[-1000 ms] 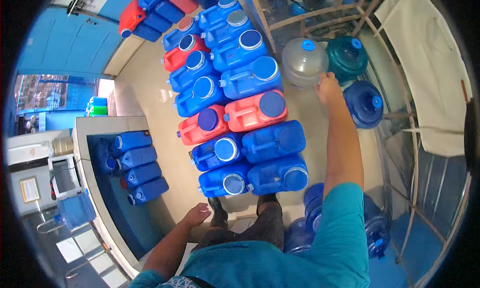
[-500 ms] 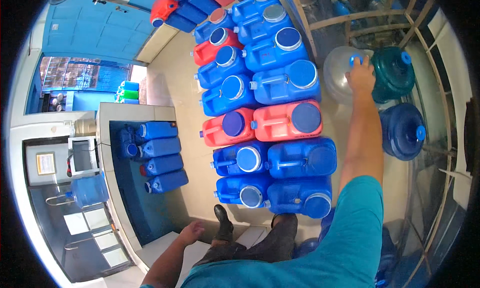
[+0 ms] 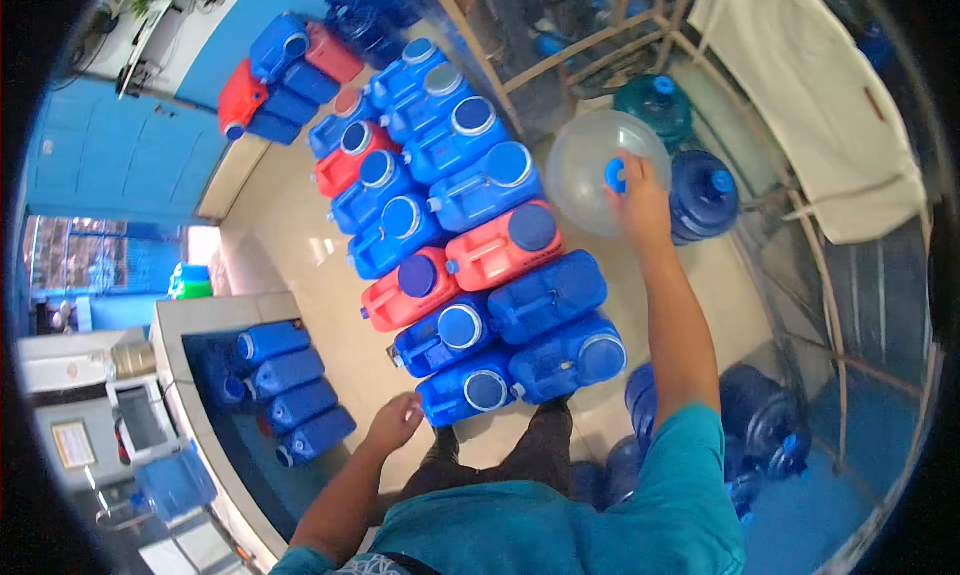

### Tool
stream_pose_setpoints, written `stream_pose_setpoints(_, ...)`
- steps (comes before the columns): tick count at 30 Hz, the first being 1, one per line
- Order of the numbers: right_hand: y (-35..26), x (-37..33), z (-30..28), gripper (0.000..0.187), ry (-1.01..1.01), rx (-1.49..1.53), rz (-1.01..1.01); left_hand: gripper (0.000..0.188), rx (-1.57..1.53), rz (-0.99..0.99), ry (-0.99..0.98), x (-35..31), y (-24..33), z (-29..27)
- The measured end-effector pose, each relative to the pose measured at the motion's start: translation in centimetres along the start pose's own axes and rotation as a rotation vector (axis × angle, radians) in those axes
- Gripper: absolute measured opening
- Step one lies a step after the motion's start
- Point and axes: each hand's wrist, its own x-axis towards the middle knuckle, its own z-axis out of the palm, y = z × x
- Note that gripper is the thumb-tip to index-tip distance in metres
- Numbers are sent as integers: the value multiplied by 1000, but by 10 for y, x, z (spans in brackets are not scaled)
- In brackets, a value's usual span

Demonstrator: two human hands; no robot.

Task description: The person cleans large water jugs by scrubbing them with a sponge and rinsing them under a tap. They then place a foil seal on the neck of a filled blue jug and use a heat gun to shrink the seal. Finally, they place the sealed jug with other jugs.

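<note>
My right hand (image 3: 640, 190) is closed on the neck of a clear round water jug (image 3: 590, 165) with a blue cap. The jug appears larger and stands apart from the green jug (image 3: 655, 110) and the dark blue jug (image 3: 703, 197) behind it. Whether its base touches the floor cannot be made out. My left hand (image 3: 396, 423) hangs with loosely bent fingers and holds nothing. It is nearest to the front blue jerrycan (image 3: 465, 387), and any contact is unclear.
Blue and red jerrycans (image 3: 500, 243) stand in two rows before my legs. More jerrycans (image 3: 300, 390) fill a tiled recess at left. Dark blue jugs (image 3: 760, 415) stand at lower right. A wooden frame (image 3: 590, 50) borders the far right, beside a cream cloth (image 3: 820, 105).
My view has turned, so the jerrycan rows look slanted. The clear jug, now gripped by the neck, has come away from the green jug toward me. My left hand is nearer the front jerrycan.
</note>
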Motion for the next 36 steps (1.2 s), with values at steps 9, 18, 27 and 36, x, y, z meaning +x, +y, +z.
stream_pose_setpoints(9,-299,-193,-176,57,112,-88,81,68,136,1230,428,2,215,-122)
stream_pose_setpoints(18,-493,-404,-166,80,506,-101,664,60,585,1897,-368,-168,172,-115)
stream_pose_setpoints(27,-668,-616,-185,51,1331,-234,898,45,870,2318,-511,-427,82,-104)
stream_pose_setpoints(36,-868,-830,-190,35,1928,-694,753,35,948,2925,-411,-693,-61,-119)
